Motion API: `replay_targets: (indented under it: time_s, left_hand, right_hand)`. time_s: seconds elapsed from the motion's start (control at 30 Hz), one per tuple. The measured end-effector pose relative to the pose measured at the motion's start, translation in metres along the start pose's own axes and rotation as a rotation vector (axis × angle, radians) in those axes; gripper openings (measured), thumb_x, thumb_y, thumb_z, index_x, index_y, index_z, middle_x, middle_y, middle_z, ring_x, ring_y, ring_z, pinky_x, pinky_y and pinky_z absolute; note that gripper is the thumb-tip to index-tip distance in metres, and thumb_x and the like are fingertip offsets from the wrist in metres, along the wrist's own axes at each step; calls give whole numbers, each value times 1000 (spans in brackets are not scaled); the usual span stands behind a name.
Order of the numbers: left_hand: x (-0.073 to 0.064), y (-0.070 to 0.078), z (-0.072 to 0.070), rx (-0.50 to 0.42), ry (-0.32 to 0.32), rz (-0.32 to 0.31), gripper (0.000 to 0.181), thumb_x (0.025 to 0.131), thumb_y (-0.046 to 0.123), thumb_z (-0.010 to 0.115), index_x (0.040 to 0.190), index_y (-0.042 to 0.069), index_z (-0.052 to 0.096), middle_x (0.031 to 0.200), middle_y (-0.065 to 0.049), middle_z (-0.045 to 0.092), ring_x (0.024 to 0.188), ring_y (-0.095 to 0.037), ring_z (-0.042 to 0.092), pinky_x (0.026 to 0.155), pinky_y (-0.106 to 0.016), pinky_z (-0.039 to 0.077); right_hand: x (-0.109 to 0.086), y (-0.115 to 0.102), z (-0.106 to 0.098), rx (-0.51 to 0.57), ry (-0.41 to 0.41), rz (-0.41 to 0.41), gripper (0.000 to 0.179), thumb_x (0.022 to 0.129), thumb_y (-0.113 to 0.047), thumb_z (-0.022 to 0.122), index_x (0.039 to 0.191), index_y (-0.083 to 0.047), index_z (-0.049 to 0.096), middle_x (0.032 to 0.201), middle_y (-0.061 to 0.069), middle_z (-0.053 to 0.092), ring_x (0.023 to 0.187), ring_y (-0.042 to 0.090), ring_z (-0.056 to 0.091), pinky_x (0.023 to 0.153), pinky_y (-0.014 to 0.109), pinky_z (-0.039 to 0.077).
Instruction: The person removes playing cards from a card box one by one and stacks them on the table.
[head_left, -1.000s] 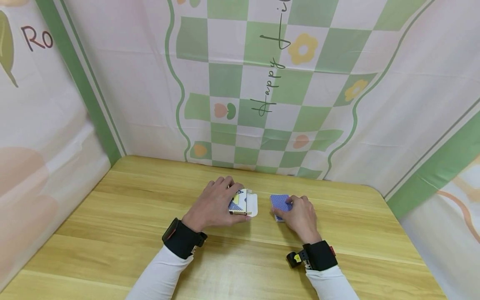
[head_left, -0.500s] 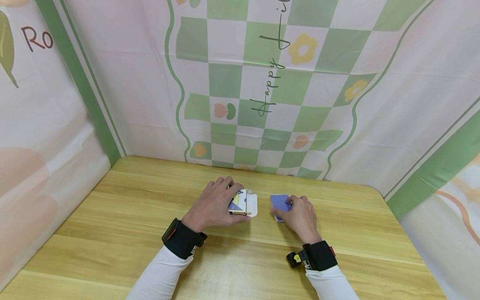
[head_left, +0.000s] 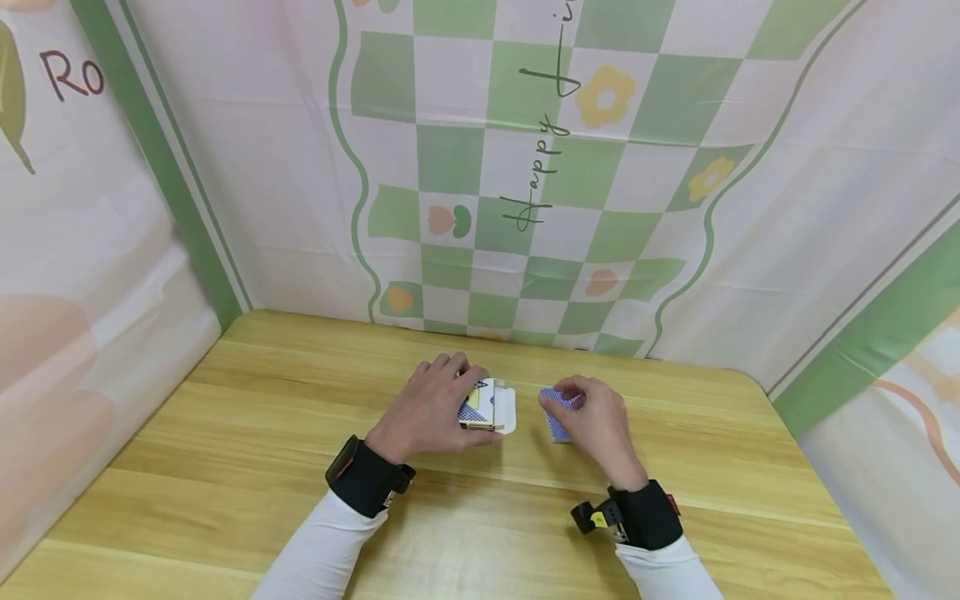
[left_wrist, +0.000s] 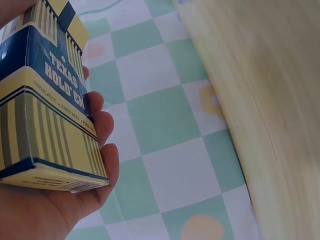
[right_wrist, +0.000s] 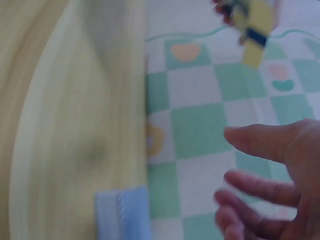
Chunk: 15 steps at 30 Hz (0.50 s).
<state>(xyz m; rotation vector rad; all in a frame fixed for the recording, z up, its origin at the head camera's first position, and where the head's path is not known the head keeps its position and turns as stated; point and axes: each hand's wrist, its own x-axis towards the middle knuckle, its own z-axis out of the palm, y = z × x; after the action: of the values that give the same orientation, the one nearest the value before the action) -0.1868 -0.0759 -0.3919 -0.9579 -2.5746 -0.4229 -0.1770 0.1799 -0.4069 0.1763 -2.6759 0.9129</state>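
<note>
My left hand [head_left: 429,410] grips a playing card box [head_left: 486,403], thumb on the near side and fingers over the far side. Its white end flap points right, folded outward. In the left wrist view the yellow and navy card box [left_wrist: 55,107] reads "Texas Hold'em". A blue-backed deck of cards [head_left: 558,430] lies on the table to the right, partly hidden by my right hand [head_left: 602,429]. The right wrist view has that deck [right_wrist: 122,214] below and apart from the right hand [right_wrist: 275,180], with a gap between thumb and fingers and nothing in it.
A wooden table [head_left: 480,525] lies under both hands. Behind it hangs a green and white checked cloth [head_left: 525,167], with more cloth at the left [head_left: 90,350] and right sides. Black wrist straps with cameras sit on both wrists.
My right hand has let go of the deck and risen slightly above it, its fingers shifting up and left. The left hand and the card box have stayed in place.
</note>
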Motion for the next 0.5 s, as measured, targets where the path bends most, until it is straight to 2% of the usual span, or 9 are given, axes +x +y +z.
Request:
replay_targets:
  time_s: [0.13,0.27,0.33,0.5]
  left_hand:
    - [0,1,0,11,4,2,85,67,86,35,119,22,53,100,4,46,85,-12,40,70,-31,33]
    - [1,2,2,15,9,14,82,67,84,41,118,21,53,98,4,45,85,-12,39,69,-30,32]
    - [1,3,3,20,8,21,80,67,83,43,118,21,53,98,5,44,85,-12,39,69,-30,32]
    - [1,5,6,35,2,39,81,68,84,37,118,22,53,99,6,43,87,-12,38,70,-31,33]
  right_hand:
    - [-2,-19,-7,205,-50,-76,19,84,-31,64,94,-16,67,82,-4,61,72,15,55,64,30,44]
    - [-7,-47,-20,382,-165,-71,16,86,-22,62,95,-10,68,85,2,64,73,25,56,63,31,44]
    - [-10,-57,-25,435,-224,-49,16,87,-17,61,97,-6,67,88,7,64,73,32,55,58,31,44]
    - [-10,-53,-17,491,-287,-32,16,87,-18,62,97,-7,68,90,9,64,72,31,54,57,30,41]
